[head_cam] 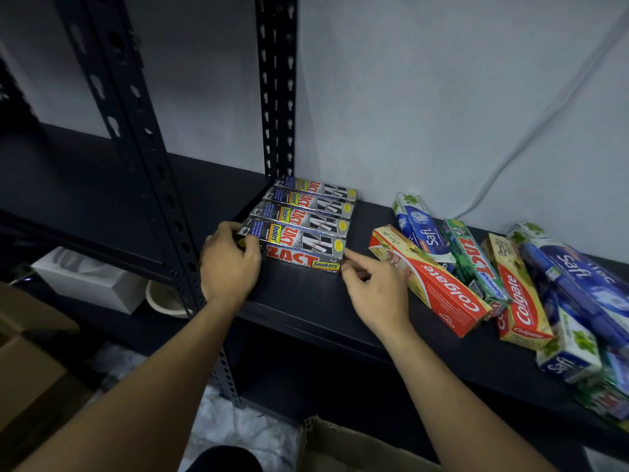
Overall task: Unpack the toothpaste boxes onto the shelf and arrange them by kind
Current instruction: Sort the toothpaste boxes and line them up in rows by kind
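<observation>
Dark shelf, grey wall; left hand grips Zact box, right hand fingers loose.

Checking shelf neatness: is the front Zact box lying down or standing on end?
Lying down: the front Zact box rests lengthwise on the shelf.

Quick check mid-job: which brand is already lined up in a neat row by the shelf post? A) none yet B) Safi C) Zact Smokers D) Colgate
C: the Zact Smokers boxes lie side by side next to the post, while the Colgate boxes and Safi boxes lie jumbled to the right.
</observation>
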